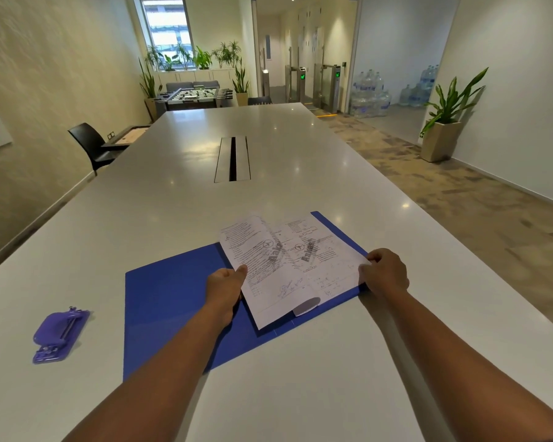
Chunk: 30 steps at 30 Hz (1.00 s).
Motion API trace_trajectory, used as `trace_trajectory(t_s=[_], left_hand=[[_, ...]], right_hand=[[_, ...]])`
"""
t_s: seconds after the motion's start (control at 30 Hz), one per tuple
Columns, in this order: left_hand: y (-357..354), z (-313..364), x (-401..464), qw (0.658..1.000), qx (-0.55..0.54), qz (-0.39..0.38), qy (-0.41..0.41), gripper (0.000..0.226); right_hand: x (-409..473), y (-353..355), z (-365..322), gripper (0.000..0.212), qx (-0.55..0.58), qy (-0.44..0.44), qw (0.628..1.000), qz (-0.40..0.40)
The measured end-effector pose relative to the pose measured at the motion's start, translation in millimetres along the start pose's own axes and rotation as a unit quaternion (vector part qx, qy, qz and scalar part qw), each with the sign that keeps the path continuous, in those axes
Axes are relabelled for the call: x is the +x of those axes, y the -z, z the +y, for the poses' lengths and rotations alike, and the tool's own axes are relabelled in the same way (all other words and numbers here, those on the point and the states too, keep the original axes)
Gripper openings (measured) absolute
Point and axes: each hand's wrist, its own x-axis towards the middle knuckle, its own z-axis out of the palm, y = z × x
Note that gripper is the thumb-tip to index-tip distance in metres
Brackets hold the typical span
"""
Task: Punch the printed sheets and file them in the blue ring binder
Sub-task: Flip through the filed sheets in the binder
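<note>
The blue ring binder (173, 301) lies open and flat on the white table. Printed sheets (288, 266) rest on its right half, slightly skewed, with the top sheet bowed upward along the middle. My left hand (225, 287) pinches the left edge of the sheets, thumb on top. My right hand (385, 271) grips their right edge near the binder's right border. A purple hole punch (59, 334) sits on the table well to the left of the binder, apart from both hands.
The long white table (268, 148) stretches ahead, with a cable slot (232, 159) in its middle. A black chair (91, 145) stands at the left side. A potted plant (444, 122) and water bottles stand on the floor to the right.
</note>
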Motion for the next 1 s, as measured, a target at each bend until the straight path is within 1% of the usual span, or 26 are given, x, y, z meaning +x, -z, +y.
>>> trace_trajectory(t_s=[0.1, 0.2, 0.3, 0.43, 0.6, 0.67, 0.73, 0.77, 0.83, 0.87, 0.9, 0.93, 1.0], left_hand=[[0.0, 0.9, -1.1, 1.000, 0.003, 0.004, -0.005, 0.031], [-0.1, 2.0, -3.6, 1.000, 0.001, 0.005, -0.005, 0.030], [0.6, 3.8, -5.5, 1.000, -0.004, 0.004, -0.002, 0.030], [4.8, 9.1, -4.4, 1.000, -0.025, -0.003, 0.015, 0.033], [1.2, 23.4, -14.0, 0.998, -0.057, 0.003, -0.026, 0.029], [-1.7, 30.1, -17.4, 0.997, -0.062, 0.006, -0.048, 0.022], [-5.5, 38.2, -22.1, 0.995, -0.058, 0.020, -0.074, 0.013], [-7.0, 42.8, -25.2, 0.994, -0.057, 0.028, -0.090, 0.016], [-8.6, 48.0, -27.2, 0.991, -0.041, 0.035, -0.122, 0.045], [-9.0, 49.3, -27.9, 0.990, -0.027, 0.034, -0.133, 0.053], [-9.4, 51.2, -29.6, 0.989, -0.019, 0.031, -0.140, 0.055], [-9.6, 52.3, -30.2, 0.989, -0.014, 0.027, -0.146, 0.052], [-9.7, 55.9, -32.4, 0.988, 0.003, 0.023, -0.154, 0.036]], right_hand=[[2.2, 6.5, -6.1, 0.017, 0.044, 0.015, 0.999, 0.011], [2.5, 14.2, -9.5, 0.011, 0.045, 0.022, 0.999, 0.014], [0.6, 19.0, -10.8, 0.012, 0.043, 0.035, 0.998, 0.020], [-3.6, 24.6, -14.9, 0.013, -0.003, 0.074, 0.997, 0.028], [-15.2, 36.4, -31.6, 0.014, -0.121, 0.125, 0.983, 0.054], [-23.5, 40.1, -44.1, 0.018, -0.130, 0.145, 0.978, 0.073], [-32.1, 42.4, -57.4, 0.022, -0.102, 0.173, 0.977, 0.076], [-37.3, 43.5, -65.1, 0.023, -0.079, 0.185, 0.978, 0.057], [-48.4, 44.6, -80.2, 0.022, -0.022, 0.211, 0.977, -0.009], [-55.4, 44.5, -87.0, 0.021, -0.001, 0.227, 0.973, -0.045], [-63.2, 44.3, -93.3, 0.020, 0.012, 0.242, 0.967, -0.081], [-70.1, 43.1, -98.6, 0.019, 0.020, 0.253, 0.960, -0.117], [-80.3, 38.5, -104.6, 0.016, 0.042, 0.248, 0.951, -0.179]])
